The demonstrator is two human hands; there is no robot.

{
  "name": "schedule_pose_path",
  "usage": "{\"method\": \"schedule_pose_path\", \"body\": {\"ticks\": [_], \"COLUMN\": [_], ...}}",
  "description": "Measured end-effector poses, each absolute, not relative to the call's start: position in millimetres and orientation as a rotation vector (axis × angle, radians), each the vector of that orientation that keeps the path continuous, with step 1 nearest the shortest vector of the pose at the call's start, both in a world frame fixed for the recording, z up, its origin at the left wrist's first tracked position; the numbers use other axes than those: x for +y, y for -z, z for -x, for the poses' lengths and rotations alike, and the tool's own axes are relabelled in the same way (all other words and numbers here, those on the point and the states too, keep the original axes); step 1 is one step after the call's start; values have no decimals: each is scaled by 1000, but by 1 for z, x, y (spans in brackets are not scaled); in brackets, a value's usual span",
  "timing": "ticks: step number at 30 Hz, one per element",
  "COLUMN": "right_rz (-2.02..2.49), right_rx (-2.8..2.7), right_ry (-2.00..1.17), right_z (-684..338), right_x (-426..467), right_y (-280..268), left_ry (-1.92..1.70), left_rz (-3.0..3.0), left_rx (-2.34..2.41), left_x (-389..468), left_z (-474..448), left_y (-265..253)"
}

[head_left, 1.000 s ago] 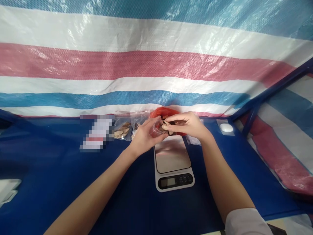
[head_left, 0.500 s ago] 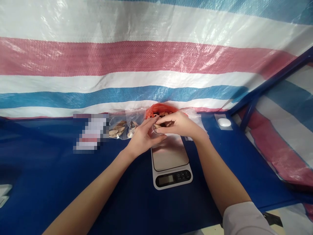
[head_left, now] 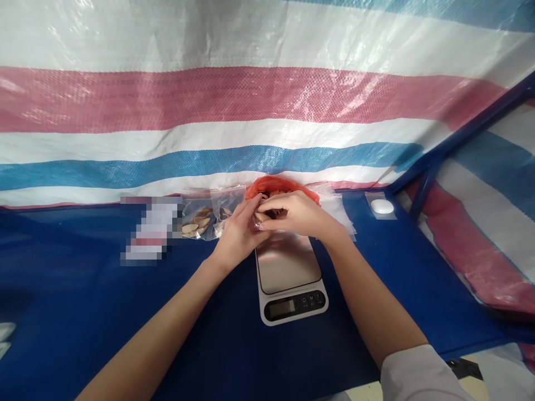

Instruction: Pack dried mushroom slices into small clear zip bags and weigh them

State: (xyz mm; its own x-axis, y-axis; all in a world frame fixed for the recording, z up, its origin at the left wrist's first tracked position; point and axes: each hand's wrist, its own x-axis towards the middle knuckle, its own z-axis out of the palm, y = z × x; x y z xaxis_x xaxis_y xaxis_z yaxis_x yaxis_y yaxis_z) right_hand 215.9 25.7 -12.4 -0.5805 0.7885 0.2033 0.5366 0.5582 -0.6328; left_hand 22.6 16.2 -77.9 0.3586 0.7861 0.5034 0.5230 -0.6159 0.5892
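Above the back of a white kitchen scale point(head_left: 288, 264), my two hands meet. My left hand point(head_left: 239, 231) is closed on the edge of a small clear plastic bag point(head_left: 256, 224), partly hidden by the fingers. Thumb and fingertips of my right hand point(head_left: 298, 216) pinch a tan dried slice point(head_left: 262, 216) at the bag's mouth. Just behind them stands an open red plastic bag point(head_left: 276, 182) of brown dried pieces, partly covered by the right hand. The scale's display is too dim to read.
Left of my hands lie clear zip bags point(head_left: 196, 223) with dried slices. Other clear bags point(head_left: 336, 209) lie to the right, and a small bag with a white oval object point(head_left: 382, 206) farther right. A striped tarp point(head_left: 209, 100) hangs behind the blue table point(head_left: 200, 345).
Both hands stay together over the scale's back, with small finger movements around the slice and clear bag. The view has shifted slightly.
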Motion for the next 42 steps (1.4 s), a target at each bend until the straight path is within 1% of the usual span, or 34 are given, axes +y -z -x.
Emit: {"method": "schedule_pose_path", "body": {"ticks": [4, 11, 13, 17, 23, 28, 31, 38, 42], "right_rz": [1007, 1029, 1100, 1225, 1218, 1240, 1264, 1452, 1449], "right_rx": [-2310, -2112, -2033, -2006, -2095, -2032, -2066, -2493, -2556], "right_ry": [-737, -883, -921, -884, -887, -955, -858, -473, -420], "right_z": [-216, -231, -235, -234, -226, -239, -253, -253, -249], "right_x": [26, 27, 28, 29, 28, 31, 37, 44, 42], "right_y": [13, 12, 12, 12, 14, 13, 17, 30, 30], "left_ry": [-1133, -1283, -1271, -1246, -1212, -1197, -1229, -1215, -1193], "left_rz": [-2296, -2200, -2162, -2126, -2162, -2134, -2102, -2088, -2088], "left_rx": [1215, 1211, 1220, 1196, 1090, 1142, 1186, 1216, 1223], "left_x": [15, 16, 16, 14, 14, 16, 19, 24, 23], "left_z": [-24, -26, -25, -23, -24, -21, -17, -11, -12], "left_y": [76, 77, 75, 71, 68, 64, 61, 59, 61]}}
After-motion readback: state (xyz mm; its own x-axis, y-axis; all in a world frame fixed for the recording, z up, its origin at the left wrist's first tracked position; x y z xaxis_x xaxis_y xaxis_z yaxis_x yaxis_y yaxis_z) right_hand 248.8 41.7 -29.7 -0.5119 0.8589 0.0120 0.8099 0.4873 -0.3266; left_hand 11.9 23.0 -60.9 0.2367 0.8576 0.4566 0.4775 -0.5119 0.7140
